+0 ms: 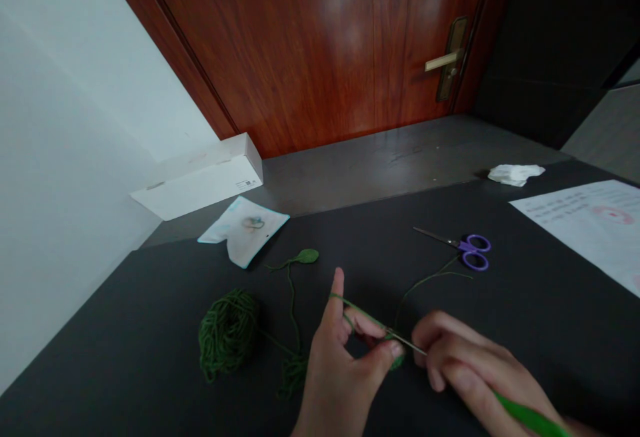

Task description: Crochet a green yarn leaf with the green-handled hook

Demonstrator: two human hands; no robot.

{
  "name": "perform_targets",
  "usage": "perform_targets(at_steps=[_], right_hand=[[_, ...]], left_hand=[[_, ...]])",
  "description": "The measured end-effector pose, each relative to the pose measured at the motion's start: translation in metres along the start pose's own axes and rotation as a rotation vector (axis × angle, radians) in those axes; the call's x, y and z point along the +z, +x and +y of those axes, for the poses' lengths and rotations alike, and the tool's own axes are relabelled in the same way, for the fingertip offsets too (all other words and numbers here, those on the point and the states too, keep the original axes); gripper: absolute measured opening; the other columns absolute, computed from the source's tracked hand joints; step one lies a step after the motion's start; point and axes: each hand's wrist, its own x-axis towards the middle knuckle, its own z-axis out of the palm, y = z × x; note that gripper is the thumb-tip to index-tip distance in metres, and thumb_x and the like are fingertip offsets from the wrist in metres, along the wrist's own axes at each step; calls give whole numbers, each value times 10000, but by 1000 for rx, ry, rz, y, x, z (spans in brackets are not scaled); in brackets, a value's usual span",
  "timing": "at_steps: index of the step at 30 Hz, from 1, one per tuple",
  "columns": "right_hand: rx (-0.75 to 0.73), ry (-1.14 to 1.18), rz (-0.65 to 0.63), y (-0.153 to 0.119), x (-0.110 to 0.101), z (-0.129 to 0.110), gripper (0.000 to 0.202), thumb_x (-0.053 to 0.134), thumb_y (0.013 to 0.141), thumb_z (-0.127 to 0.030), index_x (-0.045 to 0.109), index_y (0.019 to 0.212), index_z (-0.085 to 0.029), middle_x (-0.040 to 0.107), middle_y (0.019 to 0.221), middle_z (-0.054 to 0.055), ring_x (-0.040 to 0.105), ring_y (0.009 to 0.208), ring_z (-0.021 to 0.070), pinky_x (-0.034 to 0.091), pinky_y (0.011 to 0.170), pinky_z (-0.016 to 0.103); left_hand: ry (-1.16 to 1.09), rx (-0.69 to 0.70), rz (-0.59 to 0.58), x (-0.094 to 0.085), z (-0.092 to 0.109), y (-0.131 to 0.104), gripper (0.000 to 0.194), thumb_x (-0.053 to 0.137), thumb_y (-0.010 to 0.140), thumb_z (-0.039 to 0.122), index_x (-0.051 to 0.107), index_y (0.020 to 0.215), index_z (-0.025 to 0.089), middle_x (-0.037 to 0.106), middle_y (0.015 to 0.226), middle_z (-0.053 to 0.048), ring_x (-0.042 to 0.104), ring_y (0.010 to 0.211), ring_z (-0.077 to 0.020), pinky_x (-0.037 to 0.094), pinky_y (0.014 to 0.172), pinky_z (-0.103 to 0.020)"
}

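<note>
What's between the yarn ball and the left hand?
The head view shows a smaller yarn tangle and green strands between the yarn ball and left hand.

Black table (355, 240) — green yarn ball (217, 337), green leaf (307, 256), purple-handled scissors (465, 246), printed sheet (595, 227).

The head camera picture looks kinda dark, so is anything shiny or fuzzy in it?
In the head view, pale glare shines on the reddish-brown door; also in the head view, the writing on the white paper is too fuzzy to read, while the left hand stands out against the dark table.
</note>
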Motion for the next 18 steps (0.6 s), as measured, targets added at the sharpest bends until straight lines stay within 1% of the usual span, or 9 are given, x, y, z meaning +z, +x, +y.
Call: perform_targets(at_steps=[2,4,6,7,10,12,15,16,18], right_hand=[[-161,-297,-21,0,2,-4,454,275,1011,-336,563,689,-195,613,663,58,592,614,169,484,562,264],[-259,-528,-14,1,4,-6,467,286,1008,-279,598,672,-191,620,613,62,590,578,186,482,542,299],[-339,-671,-13,4,3,-6,456,322,1000,-244,630,667,-197,653,600,55,603,559,191,485,560,327],[-399,-707,-16,5,1,-5,446,340,999,-235,641,672,-203,676,605,44,614,557,186,490,596,336],[-606,-681,-29,10,-10,-2,452,325,1019,-245,665,722,-218,736,646,-10,644,572,146,476,764,323],[-700,-608,-49,10,-19,1,496,267,1036,-262,672,751,-221,751,652,-39,656,580,124,465,802,291],[-688,-492,-95,5,-28,4,522,218,1040,-283,663,777,-207,768,691,-14,688,657,136,493,793,280],[-674,-427,-84,3,-29,5,513,219,1037,-299,655,785,-201,769,708,3,693,674,147,506,779,287],[-548,-278,-32,-2,-30,7,490,232,1026,-367,640,797,-221,758,719,5,685,662,156,526,727,298]], left_hand=[[9,-1,-18,2,1,-1,1035,707,653,129,84,1477,71,603,668,72,567,677,-156,445,798,-328],[-27,-10,-59,3,1,0,1018,706,653,123,106,1474,76,605,671,69,564,690,-154,432,787,-327],[-132,-58,-153,1,0,2,1020,730,620,120,152,1459,72,598,663,70,546,667,-145,420,736,-318],[-209,-101,-217,-1,0,4,1015,749,602,126,188,1445,66,594,656,72,531,646,-134,412,712,-310],[-435,-262,-386,-9,0,6,1001,819,533,136,300,1384,43,604,670,58,515,626,-107,390,689,-283],[-508,-328,-425,-13,1,4,1005,845,485,114,346,1353,28,627,709,31,536,660,-108,379,694,-271],[-516,-345,-442,-17,4,2,1026,850,455,82,356,1352,16,644,731,9,553,678,-115,374,687,-266],[-503,-342,-456,-18,5,2,1022,849,465,83,355,1358,22,645,724,12,550,661,-112,375,674,-267],[-478,-339,-487,-18,6,2,1014,845,489,87,349,1372,43,646,715,22,538,630,-102,373,646,-261]])
